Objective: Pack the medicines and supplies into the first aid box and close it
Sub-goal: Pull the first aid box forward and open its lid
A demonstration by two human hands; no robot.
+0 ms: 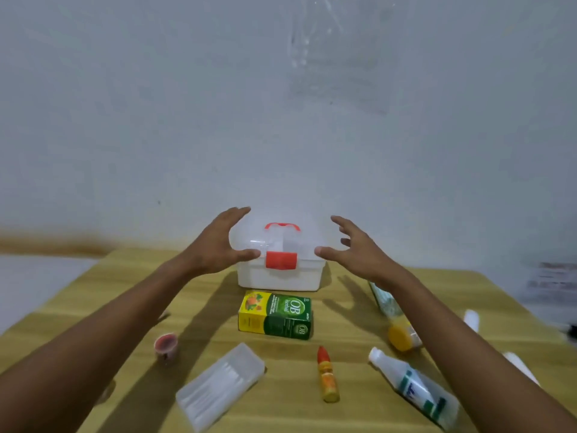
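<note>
Left bare forearm: extends from the lower left corner, forward and toward centre. Left hand: spread, palm turned inward, fingers raised and curved, thumb pointing right. Right bare forearm: extends from the lower right corner, forward and toward centre. Right hand: spread, palm turned inward, fingers curled, thumb pointing left. Nothing gripped by either.

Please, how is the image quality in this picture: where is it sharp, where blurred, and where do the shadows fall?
Head view: the green medicine carton at centre is fairly sharp; the edges smear, so the white bottle and the table rim at right look soft; the left hand and right hand cast dark shadows toward the camera on the wood; the first aid box lid looks washed out against the wall.
</note>
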